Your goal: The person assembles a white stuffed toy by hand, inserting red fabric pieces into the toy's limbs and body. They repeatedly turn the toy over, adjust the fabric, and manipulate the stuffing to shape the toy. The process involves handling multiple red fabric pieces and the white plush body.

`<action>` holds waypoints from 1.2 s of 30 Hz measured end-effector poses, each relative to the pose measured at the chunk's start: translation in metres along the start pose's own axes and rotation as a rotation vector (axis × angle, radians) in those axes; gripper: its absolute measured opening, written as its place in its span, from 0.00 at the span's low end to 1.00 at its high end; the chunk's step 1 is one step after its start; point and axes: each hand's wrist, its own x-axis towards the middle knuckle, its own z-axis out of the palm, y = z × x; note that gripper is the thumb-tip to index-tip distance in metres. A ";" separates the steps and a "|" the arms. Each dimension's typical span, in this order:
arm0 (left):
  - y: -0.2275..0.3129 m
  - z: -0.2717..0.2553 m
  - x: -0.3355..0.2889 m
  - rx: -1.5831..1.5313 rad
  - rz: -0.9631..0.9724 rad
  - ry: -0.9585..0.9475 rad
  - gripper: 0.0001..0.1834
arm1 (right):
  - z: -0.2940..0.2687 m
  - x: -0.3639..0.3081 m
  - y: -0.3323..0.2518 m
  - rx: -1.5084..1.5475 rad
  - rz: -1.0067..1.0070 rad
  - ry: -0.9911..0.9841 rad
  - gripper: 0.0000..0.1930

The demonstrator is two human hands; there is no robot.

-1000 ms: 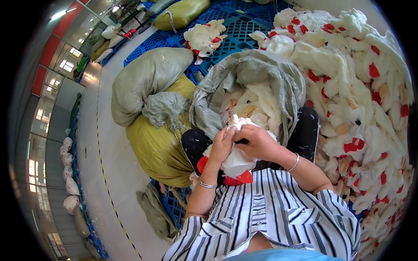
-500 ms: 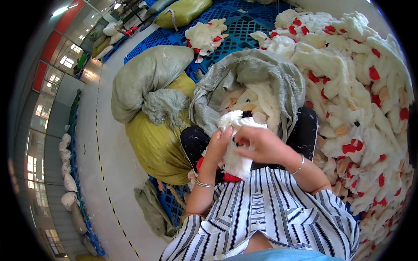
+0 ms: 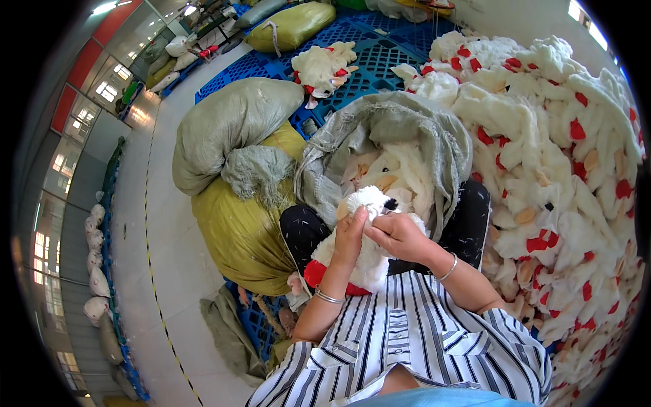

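Observation:
A white furry plush toy skin [image 3: 369, 268] lies over my lap, limp, with red patches at its lower end and a small black tip at its upper end. My left hand [image 3: 350, 237] pinches its upper part between thumb and fingers. Close beside it, my right hand [image 3: 399, 235] is closed on the same upper part, knuckles up. The fingertips nearly meet, and what lies between them is hidden. Just beyond my hands, between my knees, stands an open grey-green woven sack [image 3: 447, 146] with more cream plush skins [image 3: 403, 166] inside.
A large heap of white plush skins with red patches [image 3: 536, 156] rises on the right. At the left, a full grey sack [image 3: 230, 125] leans on a yellow-green sack [image 3: 241, 234]. Blue plastic pallets [image 3: 380, 51] lie beyond, bearing one loose plush skin [image 3: 322, 68].
My right hand, loosely curled and apart before, has closed on the plush skin beside my left hand. Both hands sit slightly lower, and more of the skin's red patches show.

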 end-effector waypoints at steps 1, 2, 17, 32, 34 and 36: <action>0.001 0.001 -0.001 -0.006 0.004 0.005 0.21 | -0.003 -0.002 0.000 0.057 -0.001 -0.035 0.16; 0.003 0.002 -0.002 -0.013 0.009 0.010 0.21 | -0.005 -0.004 -0.001 0.172 0.102 -0.023 0.16; 0.006 -0.012 0.004 -0.239 0.069 0.117 0.19 | -0.004 -0.041 0.055 0.608 0.698 0.052 0.13; 0.005 0.002 0.003 -0.207 0.089 0.230 0.22 | -0.004 -0.042 0.056 0.564 0.835 0.040 0.15; 0.007 0.008 0.005 -0.154 0.108 0.246 0.22 | 0.006 -0.047 0.057 0.790 0.839 0.041 0.18; -0.001 0.001 0.008 -0.064 0.151 0.242 0.20 | 0.004 -0.049 0.050 0.851 0.803 -0.068 0.18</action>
